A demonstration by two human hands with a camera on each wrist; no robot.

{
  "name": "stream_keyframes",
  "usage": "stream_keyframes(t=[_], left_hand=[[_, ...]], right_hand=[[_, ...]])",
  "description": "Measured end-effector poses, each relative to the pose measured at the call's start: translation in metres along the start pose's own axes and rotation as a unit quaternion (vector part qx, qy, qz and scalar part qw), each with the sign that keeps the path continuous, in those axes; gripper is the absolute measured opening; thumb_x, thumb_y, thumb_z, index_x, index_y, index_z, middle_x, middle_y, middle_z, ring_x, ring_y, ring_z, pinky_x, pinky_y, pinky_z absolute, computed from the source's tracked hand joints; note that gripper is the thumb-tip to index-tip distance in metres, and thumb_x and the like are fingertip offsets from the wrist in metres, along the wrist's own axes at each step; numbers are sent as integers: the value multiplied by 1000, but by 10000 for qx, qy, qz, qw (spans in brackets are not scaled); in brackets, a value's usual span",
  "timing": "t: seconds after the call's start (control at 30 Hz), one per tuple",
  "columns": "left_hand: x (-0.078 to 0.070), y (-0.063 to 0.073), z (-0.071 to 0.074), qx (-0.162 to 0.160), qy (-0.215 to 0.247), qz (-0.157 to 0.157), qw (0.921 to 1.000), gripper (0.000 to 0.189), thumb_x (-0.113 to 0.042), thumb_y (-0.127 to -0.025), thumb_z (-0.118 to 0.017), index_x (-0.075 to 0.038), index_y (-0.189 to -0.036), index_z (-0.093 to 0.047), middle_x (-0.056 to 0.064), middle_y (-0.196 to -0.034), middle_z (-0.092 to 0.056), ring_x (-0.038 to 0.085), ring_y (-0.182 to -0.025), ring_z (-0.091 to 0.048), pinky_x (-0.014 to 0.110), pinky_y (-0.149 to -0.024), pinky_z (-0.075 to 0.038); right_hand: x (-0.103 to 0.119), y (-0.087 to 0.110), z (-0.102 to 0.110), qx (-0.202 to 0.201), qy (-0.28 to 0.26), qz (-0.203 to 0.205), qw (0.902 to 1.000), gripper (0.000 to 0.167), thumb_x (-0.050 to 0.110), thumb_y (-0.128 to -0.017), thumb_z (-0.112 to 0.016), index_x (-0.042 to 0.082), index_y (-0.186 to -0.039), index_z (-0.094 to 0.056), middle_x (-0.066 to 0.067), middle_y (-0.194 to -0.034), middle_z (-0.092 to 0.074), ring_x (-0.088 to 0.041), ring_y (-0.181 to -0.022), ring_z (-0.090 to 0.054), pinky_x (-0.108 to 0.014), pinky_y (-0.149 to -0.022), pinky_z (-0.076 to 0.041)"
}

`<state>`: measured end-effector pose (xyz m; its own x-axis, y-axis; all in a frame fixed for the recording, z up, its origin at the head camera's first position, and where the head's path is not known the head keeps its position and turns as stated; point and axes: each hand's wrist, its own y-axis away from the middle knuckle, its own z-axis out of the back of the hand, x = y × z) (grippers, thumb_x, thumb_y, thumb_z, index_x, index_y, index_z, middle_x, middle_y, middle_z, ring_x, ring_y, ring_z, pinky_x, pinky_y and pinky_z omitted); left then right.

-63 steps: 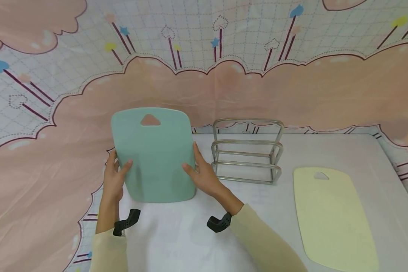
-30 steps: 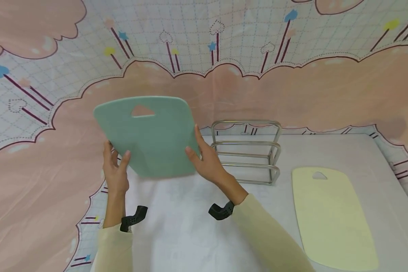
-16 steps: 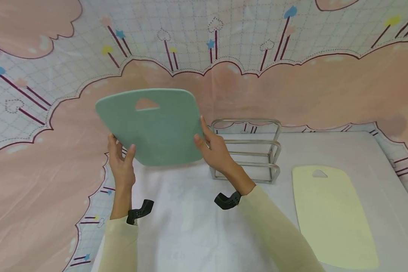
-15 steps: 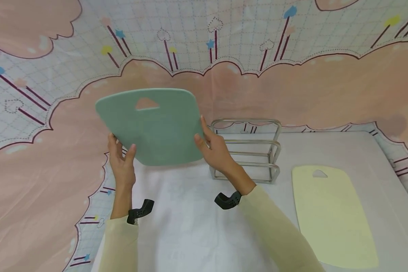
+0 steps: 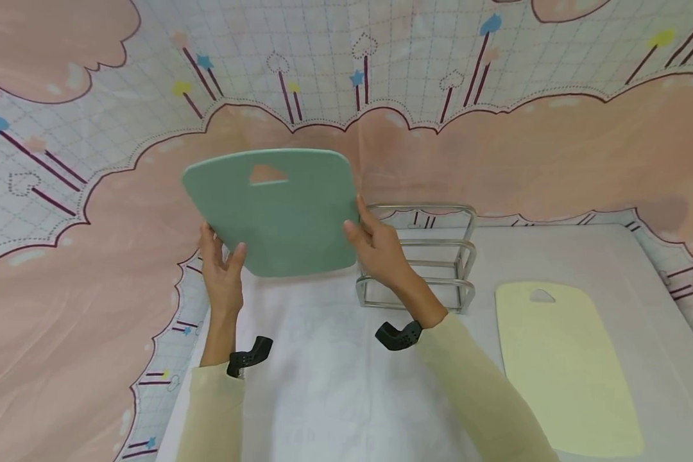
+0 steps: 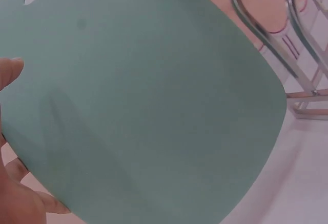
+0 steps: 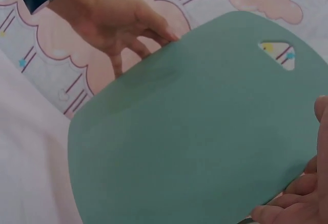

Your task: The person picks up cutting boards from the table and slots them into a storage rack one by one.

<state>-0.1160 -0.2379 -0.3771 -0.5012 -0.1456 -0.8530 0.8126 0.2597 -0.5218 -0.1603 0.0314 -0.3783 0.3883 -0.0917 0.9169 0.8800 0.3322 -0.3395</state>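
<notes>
A green cutting board [image 5: 283, 224] with a handle hole near its top edge is held up over the table, tilted. My left hand [image 5: 224, 276] grips its left edge, thumb in front and fingers behind. On the opposite edge, my right hand [image 5: 381, 250] holds the board the same way, its thumb on the near face. Just behind the right hand stands a metal wire rack [image 5: 439, 280], partly hidden by that hand and the board. In the left wrist view the rack [image 6: 302, 80] shows beyond the board's corner.
A pale yellow cutting board [image 5: 566, 372] lies flat on the right of the white table [image 5: 323, 385]. Behind the table hangs a patterned cloth [image 5: 525, 154] in pink and white. Each wrist wears a black camera mount [image 5: 398, 336].
Both hands have raised the green board off the table, tipped its top back and carried it rightward towards the rack. The rack and the yellow board have stayed in place.
</notes>
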Motion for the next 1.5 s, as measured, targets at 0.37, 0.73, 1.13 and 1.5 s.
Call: stream_keyframes(t=[0.37, 0.73, 1.13, 1.5], left_hand=[[0, 4, -16, 249, 101, 159, 9995, 72, 0, -87, -57, -6, -151, -25, 9, -150, -23, 30, -138, -27, 56, -106, -26], [3, 9, -28, 444, 143, 186, 9987, 74, 2, -89, -56, -5, -153, -18, 11, -150, -22, 31, -139, -24, 56, -107, -25], [2, 13, -41, 797, 146, 104, 9967, 75, 5, -91, -53, -3, -153, -10, 11, -154, -15, 31, -140, -21, 56, -107, -25], [4, 14, -57, 1055, 252, -5, 9941, 75, 7, -91, -52, -2, -153, -11, 11, -155, -14, 30, -139, -23, 57, -106, -25]], right_hand=[[1, 8, 14, -222, 36, 186, 9996, 60, 30, -102, -46, 9, -151, -18, -9, -154, -21, -23, -131, -41, -38, -98, -43], [38, 24, 26, -341, 328, 368, 9982, 80, 50, -99, -38, -11, -146, -17, -28, -150, -19, -40, -132, -35, -46, -98, -41], [42, 34, 39, -634, 626, 289, 9956, 81, 52, -99, -39, -11, -145, -20, -27, -148, -23, -41, -131, -34, -51, -99, -38], [31, 37, 55, -728, 522, 222, 9957, 76, 48, -99, -43, -6, -148, -17, -22, -152, -20, -34, -136, -29, -44, -106, -31]])
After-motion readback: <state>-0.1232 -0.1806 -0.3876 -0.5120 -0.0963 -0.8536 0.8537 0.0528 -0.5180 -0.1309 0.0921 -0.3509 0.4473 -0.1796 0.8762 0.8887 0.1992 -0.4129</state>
